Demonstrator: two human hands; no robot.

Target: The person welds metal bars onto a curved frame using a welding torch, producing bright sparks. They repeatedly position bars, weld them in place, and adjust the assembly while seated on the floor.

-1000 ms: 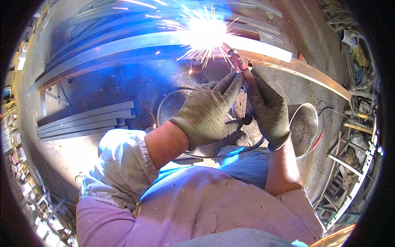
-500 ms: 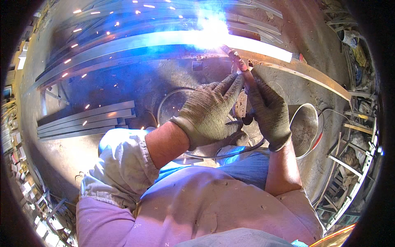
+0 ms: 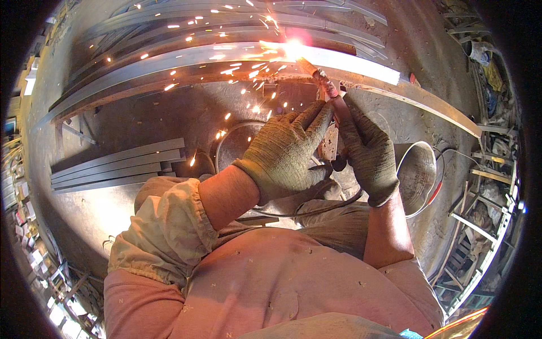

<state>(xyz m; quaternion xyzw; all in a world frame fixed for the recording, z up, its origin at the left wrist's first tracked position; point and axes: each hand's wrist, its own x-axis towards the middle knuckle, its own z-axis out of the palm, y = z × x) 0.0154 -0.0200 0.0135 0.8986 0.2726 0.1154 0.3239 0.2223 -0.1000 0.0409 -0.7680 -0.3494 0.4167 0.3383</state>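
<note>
My right hand (image 3: 370,155), in a dark knitted work glove, is closed around the handle of a welding torch (image 3: 327,86). My left hand (image 3: 288,150), gloved alike, has its fingers pressed together against the torch just below its neck; its thumb points toward the right hand. The torch slants up and left, its tip at a glowing spot on a long steel tube (image 3: 220,52). Orange sparks spray left from there. The tube lies along a rusty steel beam (image 3: 440,107). Glare hides the exact contact of tip and metal.
More long steel bars (image 3: 361,38) lie beyond the beam. A stack of short steel tubes (image 3: 121,164) rests at the left. A metal bucket (image 3: 418,175) stands right of my right forearm. A dark cable (image 3: 344,202) curves below my hands. A metal frame (image 3: 480,226) stands far right.
The wide blue-white glare and smoke have shrunk to a small pinkish-orange glow, and more orange sparks now fly leftward. The torch tip has shifted slightly left; both hands are almost unmoved.
</note>
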